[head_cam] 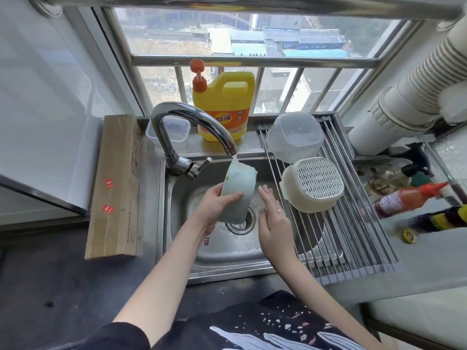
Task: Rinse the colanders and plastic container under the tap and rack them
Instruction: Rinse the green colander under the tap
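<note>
Centre frame, over the steel sink [219, 253]: left hand [214, 205] gripping a pale green plastic colander [236, 193] under the tap [192, 127] stream. Right hand [271, 218] spread beside it, apart. At right, perforated white colander [313, 185] and clear plastic container [294, 137] upturned on the ribbed rack [353, 223].

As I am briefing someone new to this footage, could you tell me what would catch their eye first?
The pale green container tilted under the running tap over the sink, gripped by the left hand, with the right hand open beside it. Behind stands a bright yellow detergent jug on the sill. At right, a white colander and a clear tub lie upturned on the rack.
</note>
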`<state>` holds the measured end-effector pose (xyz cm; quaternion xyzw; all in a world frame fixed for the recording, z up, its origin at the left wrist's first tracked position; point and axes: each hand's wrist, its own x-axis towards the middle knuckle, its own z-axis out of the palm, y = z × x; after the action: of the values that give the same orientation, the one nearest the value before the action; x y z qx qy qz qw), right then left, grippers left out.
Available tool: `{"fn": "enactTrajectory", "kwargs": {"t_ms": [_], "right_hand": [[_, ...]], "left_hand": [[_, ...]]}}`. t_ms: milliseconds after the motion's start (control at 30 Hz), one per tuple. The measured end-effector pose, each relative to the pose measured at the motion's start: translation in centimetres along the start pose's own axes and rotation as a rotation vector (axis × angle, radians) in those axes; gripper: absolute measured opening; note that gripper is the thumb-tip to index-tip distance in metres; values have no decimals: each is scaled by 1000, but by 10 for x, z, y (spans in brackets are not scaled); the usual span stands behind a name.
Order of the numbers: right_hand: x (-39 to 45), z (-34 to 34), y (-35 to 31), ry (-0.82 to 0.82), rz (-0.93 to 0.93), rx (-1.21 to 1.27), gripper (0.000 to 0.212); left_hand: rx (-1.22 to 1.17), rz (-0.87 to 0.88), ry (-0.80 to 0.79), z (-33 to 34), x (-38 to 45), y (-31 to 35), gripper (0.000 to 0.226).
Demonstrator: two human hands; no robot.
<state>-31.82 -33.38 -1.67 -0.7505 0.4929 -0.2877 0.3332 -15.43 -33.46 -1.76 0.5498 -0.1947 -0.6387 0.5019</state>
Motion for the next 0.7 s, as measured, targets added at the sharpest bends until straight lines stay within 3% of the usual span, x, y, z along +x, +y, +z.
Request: {"fn": "enactTrajectory", "kwargs": {"t_ms": [100, 167, 200, 300, 500, 633, 700], "right_hand": [[13, 2, -16, -54, -47, -35, 50], [25, 11, -24, -117, -79, -135, 54], [33, 14, -27, -131, -35, -171, 55], [63, 17, -35, -173, 211, -254, 48], [103, 17, -41, -325, 485, -96, 51], [101, 10, -35, -324, 416, 285, 42], [88, 4, -32, -352, 290, 258, 45]], "left_hand": [[51, 2, -56, 7, -5, -5, 43], [120, 26, -75, 14, -7, -6, 24], [156, 38, -79, 17, -9, -5, 20], [259, 59, -99, 21, -11, -4, 35], [268, 113, -68, 22, -12, 0, 23], [188, 95, 2, 10, -11, 7, 21], [117, 73, -13, 3, -8, 10, 33]]}}
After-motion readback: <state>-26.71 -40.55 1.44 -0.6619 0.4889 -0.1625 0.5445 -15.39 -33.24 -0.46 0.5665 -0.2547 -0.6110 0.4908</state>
